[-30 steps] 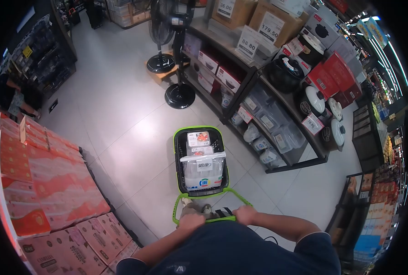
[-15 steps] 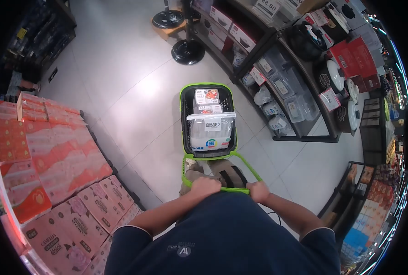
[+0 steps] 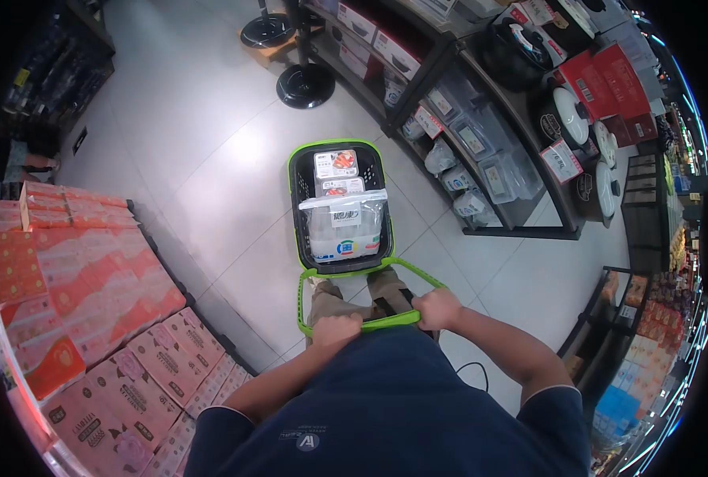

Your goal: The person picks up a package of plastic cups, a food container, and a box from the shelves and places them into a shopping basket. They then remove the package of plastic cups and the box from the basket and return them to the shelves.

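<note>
The left hand [image 3: 336, 329] and right hand [image 3: 438, 308] both grip the near bar of the green handle [image 3: 391, 321], and the shopping basket [image 3: 335, 145] sits on the floor [image 3: 203, 159] ahead of them, long axis pointing away from the body, neither hand clearly nearer.

Bright, cool light falls on the scene, with a soft white glare on the floor [image 3: 243, 163] left of upper centre. Strip lights [image 3: 700, 350] streak white-blue along the far right. The upper-left shelf [image 3: 48, 67] sinks into shadow. Fisheye distortion bends the edges, black corners close in, and small print on the cartons [image 3: 131, 397] looks soft.
</note>
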`<state>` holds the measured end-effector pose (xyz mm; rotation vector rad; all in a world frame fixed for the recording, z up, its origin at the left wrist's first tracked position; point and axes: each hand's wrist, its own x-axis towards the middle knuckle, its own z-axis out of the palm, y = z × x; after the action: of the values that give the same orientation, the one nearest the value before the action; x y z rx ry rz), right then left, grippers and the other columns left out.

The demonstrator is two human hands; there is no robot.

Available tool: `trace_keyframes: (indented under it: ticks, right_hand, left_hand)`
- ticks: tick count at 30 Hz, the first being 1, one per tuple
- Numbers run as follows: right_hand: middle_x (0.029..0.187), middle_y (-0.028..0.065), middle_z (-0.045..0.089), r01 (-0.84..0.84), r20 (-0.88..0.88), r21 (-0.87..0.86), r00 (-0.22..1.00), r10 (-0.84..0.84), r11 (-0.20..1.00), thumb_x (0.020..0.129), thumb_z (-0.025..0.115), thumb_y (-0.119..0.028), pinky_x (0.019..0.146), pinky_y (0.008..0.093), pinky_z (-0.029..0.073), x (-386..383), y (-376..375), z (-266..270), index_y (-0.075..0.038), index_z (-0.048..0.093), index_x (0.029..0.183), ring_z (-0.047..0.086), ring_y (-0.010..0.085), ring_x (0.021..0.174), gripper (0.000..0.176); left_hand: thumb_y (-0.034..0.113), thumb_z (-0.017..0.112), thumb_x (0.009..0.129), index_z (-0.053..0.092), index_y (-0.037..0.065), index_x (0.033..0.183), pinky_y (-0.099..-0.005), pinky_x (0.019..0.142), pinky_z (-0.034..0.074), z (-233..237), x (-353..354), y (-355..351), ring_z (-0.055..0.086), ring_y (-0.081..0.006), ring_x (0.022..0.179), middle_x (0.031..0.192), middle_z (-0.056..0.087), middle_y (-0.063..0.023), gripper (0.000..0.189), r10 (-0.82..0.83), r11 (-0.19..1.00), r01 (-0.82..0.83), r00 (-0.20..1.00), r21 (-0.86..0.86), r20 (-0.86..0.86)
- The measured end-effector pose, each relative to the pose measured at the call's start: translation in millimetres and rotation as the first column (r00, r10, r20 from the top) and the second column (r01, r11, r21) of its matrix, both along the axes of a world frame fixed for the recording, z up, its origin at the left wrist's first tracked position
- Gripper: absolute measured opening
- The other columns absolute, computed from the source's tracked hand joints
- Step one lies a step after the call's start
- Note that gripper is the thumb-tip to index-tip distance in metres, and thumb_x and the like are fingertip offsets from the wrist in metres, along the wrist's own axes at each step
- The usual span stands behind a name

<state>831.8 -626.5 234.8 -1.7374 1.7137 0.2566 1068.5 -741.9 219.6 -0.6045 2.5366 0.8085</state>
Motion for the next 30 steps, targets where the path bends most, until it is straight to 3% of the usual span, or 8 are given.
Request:
trace_keyframes:
  ticks: [3,7,11,12,17,19,24,30]
  right_hand:
    - [0.063,0.0131,0.061,-0.037,0.018,0.021,0.999,0.036,0.999,0.064,0.061,-0.031,0.057,0.0441,0.049,-14,-25,7,-0.007,0.057,0.07,0.062,0.0324,0.061,0.025]
    - [0.066,0.011,0.059,0.034,0.229,-0.302,0.973,0.038,0.953,0.059,0.064,-0.025,0.057,0.0434,0.048,-40,-30,-6,-0.007,0.055,0.07,0.06,0.0308,0.063,0.023]
    - [0.064,0.0097,0.056,0.17,0.483,-0.566,0.861,0.158,0.807,0.057,0.066,-0.019,0.055,0.0429,0.046,-78,-20,-15,-0.008,0.053,0.069,0.059,0.0293,0.063,0.021]
    - [0.065,0.0087,0.056,0.179,0.453,-0.605,0.878,0.151,0.776,0.058,0.066,-0.019,0.055,0.0424,0.046,-86,-16,-17,-0.008,0.053,0.067,0.059,0.0279,0.065,0.02]
    - [0.064,0.007,0.057,0.282,0.501,-0.487,0.865,0.0,0.827,0.059,0.066,-0.022,0.055,0.0409,0.047,-127,2,-47,-0.009,0.053,0.064,0.06,0.027,0.064,0.019]
    - [0.062,0.0055,0.058,0.135,0.44,-0.505,0.89,0.12,0.852,0.06,0.068,-0.023,0.051,0.0397,0.045,-139,-1,-61,-0.012,0.056,0.065,0.059,0.0277,0.059,0.017]
    - [0.065,0.0069,0.061,0.141,0.456,-0.581,0.872,0.177,0.802,0.056,0.067,-0.022,0.057,0.0406,0.047,-169,-23,-59,-0.012,0.058,0.063,0.061,0.0272,0.062,0.015]
    - [0.064,0.0053,0.061,0.18,0.417,-0.671,0.894,0.165,0.719,0.06,0.064,-0.021,0.059,0.0379,0.048,-201,-34,-66,-0.014,0.058,0.062,0.061,0.0251,0.061,0.01]
  left_hand:
    - [0.021,0.051,0.077,0.056,0.008,0.074,-0.0442,0.048,0.048,4,-3,4,0.063,-0.029,0.057,0.059,0.061,-0.0121,0.015,0.132,0.984,-0.14,0.988,-0.106,-0.08]
    - [0.028,0.06,0.068,0.058,0.009,0.065,-0.0439,0.053,0.048,39,-37,5,0.061,-0.0319,0.056,0.058,0.06,-0.0125,0.02,0.383,0.918,-0.372,0.922,-0.138,0.065]
    - [0.025,0.063,0.063,0.057,0.007,0.06,-0.0437,0.053,0.048,20,-52,25,0.059,-0.0337,0.054,0.056,0.058,-0.0137,0.019,0.415,0.887,-0.4,0.91,-0.23,0.017]
    - [0.024,0.063,0.061,0.057,0.007,0.059,-0.0435,0.052,0.048,19,-59,30,0.059,-0.0341,0.054,0.056,0.058,-0.0147,0.018,0.453,0.854,-0.44,0.891,-0.278,-0.02]
    - [0.02,0.061,0.056,0.052,0.007,0.054,-0.0414,0.049,0.047,15,-78,56,0.057,-0.0333,0.049,0.05,0.053,-0.0146,0.016,0.5,0.791,-0.491,0.863,-0.366,-0.077]
    - [0.02,0.06,0.056,0.052,0.007,0.054,-0.0419,0.049,0.047,10,-85,70,0.056,-0.0339,0.049,0.05,0.053,-0.0151,0.016,0.524,0.763,-0.524,0.844,-0.378,-0.114]
    - [0.021,0.06,0.058,0.055,0.006,0.058,-0.0439,0.051,0.048,15,-121,89,0.056,-0.0358,0.05,0.052,0.054,-0.0169,0.016,0.599,0.665,-0.624,0.774,-0.411,-0.205]
    - [0.022,0.059,0.065,0.057,0.003,0.064,-0.0464,0.056,0.047,19,-165,101,0.058,-0.0394,0.057,0.058,0.056,-0.0216,0.019,0.745,0.606,-0.71,0.664,-0.358,-0.055]
